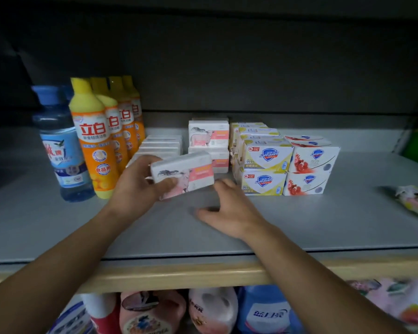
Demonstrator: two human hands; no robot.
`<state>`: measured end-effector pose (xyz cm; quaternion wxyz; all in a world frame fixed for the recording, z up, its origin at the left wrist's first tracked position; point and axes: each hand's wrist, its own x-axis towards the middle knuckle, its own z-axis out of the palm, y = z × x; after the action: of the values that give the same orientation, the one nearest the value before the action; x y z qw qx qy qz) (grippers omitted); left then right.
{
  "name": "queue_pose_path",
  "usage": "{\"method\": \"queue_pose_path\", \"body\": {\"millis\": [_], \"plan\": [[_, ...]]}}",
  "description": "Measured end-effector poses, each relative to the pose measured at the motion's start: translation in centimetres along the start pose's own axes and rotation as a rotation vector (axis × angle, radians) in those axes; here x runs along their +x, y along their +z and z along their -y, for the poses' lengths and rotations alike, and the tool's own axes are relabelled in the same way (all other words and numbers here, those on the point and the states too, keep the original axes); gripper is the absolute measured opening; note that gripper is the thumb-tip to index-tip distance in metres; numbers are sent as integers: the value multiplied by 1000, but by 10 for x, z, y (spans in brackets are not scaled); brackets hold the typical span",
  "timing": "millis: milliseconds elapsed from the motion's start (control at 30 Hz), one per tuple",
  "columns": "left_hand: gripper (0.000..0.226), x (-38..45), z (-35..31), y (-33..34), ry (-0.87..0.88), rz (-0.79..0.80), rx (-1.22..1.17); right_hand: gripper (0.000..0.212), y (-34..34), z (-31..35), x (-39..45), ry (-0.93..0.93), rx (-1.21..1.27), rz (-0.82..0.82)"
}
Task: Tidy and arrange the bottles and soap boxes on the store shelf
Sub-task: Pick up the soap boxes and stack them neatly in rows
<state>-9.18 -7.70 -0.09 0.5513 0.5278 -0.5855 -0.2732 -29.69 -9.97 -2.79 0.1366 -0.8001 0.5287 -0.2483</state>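
Just left of the frame's centre, our left hand [140,186] grips a pink-and-white soap box [182,173], tilted and lifted off the shelf [323,220] in front of the matching stack [208,133]. Our right hand [229,208] rests released, fingers spread on the shelf just below it. We judge the box light, stiff-cornered cardboard, a little slick; holding it across its short ends should keep it square, while hard squeezing could dent it.
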Motion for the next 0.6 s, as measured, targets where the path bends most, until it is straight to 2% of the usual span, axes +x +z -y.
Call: {"method": "queue_pose_path", "body": {"millis": [67,167,233,333,433,533,600], "plan": [[30,-8,5,-7,-113,-28,-265,72,0,6,-2,7,172,-38],[28,-13,11,-11,-200,-14,-452,92,-3,13,1,-78,343,-14],[37,-13,13,-11,-260,51,-522,99,-5,15,6,-167,428,28],[33,-11,14,-12,-355,130,-522,82,-1,13,11,-139,652,24],[26,-7,18,-14,-398,160,-479,66,4,7,10,-67,670,31],[48,-5,18,-16,-395,198,-477,62,7,7,11,-14,748,20],[66,-5,17,-17,-408,193,-485,45,9,9,13,30,780,-3]]}}
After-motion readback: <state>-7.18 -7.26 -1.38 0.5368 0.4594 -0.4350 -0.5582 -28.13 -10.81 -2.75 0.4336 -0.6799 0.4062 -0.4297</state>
